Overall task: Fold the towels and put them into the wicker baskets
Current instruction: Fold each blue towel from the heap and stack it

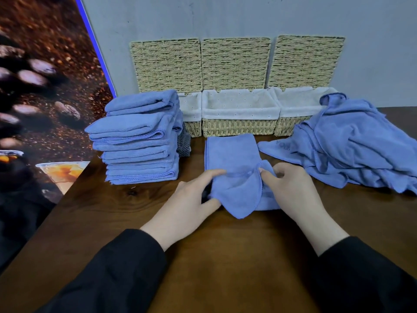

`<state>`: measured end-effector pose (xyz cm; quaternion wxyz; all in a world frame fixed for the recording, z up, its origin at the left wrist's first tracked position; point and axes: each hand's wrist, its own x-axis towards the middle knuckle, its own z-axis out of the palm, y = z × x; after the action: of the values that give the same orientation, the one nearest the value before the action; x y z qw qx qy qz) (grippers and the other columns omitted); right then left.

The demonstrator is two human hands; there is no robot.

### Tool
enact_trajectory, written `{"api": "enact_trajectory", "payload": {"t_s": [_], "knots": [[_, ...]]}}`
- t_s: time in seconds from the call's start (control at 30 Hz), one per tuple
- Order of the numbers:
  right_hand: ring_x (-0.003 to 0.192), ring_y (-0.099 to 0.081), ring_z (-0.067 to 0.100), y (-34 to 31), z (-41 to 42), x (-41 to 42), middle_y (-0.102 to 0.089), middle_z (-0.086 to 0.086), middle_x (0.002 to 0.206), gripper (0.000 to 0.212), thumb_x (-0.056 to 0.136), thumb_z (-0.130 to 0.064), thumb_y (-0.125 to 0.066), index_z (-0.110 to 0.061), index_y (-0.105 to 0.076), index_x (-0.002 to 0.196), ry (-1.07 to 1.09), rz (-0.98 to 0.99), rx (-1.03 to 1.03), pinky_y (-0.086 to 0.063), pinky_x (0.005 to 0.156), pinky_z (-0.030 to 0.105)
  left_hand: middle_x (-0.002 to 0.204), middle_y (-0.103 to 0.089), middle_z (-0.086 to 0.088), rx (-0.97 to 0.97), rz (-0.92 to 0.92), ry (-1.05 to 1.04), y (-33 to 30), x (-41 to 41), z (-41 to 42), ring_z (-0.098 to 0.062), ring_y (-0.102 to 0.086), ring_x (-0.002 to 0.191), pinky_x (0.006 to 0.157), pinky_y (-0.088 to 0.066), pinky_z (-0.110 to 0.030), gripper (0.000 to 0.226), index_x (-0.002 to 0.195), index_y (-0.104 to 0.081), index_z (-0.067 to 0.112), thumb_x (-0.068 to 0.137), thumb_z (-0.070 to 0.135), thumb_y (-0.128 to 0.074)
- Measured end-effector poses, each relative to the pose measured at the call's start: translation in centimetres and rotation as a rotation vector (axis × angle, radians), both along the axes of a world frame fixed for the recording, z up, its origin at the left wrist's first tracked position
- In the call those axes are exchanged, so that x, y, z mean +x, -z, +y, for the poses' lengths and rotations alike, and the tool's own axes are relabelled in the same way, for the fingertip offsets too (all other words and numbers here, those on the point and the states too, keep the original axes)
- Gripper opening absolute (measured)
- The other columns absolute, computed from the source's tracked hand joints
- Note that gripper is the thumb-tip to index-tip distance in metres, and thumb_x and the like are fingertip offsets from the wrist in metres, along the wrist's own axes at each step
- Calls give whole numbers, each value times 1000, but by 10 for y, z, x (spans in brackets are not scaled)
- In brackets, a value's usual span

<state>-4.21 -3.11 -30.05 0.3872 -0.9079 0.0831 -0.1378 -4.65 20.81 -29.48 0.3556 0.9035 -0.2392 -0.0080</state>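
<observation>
A blue towel [232, 154] lies folded lengthwise on the brown table [225, 245], its near end lifted and bent over. My left hand [191, 199] grips that near end at its left edge. My right hand [291, 184] pinches the same end at its right edge. Three wicker baskets with white liners stand at the back: left [191, 107], middle [239, 129] and right [291, 125]. Their woven lids stand open against the wall. A tall stack of folded blue towels [140, 138] rises at the left. Unfolded blue towels [352, 143] lie heaped at the right.
A grey cloth [184, 142] sits between the folded stack and the left basket. A grey wall [225, 16] runs behind the baskets. A coffee-bean poster [45, 86] fills the left side beyond the table's edge.
</observation>
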Motion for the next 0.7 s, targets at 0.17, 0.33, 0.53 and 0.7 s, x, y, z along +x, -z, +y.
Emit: {"api": "enact_trajectory", "payload": {"t_s": [0.17, 0.33, 0.53, 0.7], "knots": [[55, -23, 16, -2, 2, -4, -23, 1, 60, 56, 94, -44, -63, -17, -24, 64, -3, -21, 31, -23, 54, 35, 76, -66, -8, -384, 112, -237, 3, 16, -14, -8, -49, 66, 64, -37, -27, 12, 97, -68, 26, 97, 36, -60], [55, -29, 14, -4, -2, -6, -32, 2, 62, 54, 96, -45, -60, -4, -39, 69, -37, -12, 72, -27, 55, 33, 79, -70, -6, -400, 213, -333, -2, 20, -20, -10, -61, 70, 61, -43, -25, 25, 116, -60, 40, 92, 41, -68], [53, -39, 13, -18, -4, -20, -46, 4, 59, 38, 98, -35, -61, -4, -55, 76, -125, -14, 207, -34, 56, 29, 99, -76, 3, -530, 264, -218, -9, 13, -15, -10, -70, 96, 83, -54, -25, 38, 125, -61, 36, 94, 16, -69], [85, -73, 16, -39, -7, -47, -76, -1, 86, 21, 100, -30, -60, -22, -71, 84, -293, 11, 415, -55, 77, 33, 106, -75, -1, -708, 292, -136, -30, -11, -11, -15, -70, 103, 90, -56, -29, 38, 123, -61, 36, 98, 7, -60]]}}
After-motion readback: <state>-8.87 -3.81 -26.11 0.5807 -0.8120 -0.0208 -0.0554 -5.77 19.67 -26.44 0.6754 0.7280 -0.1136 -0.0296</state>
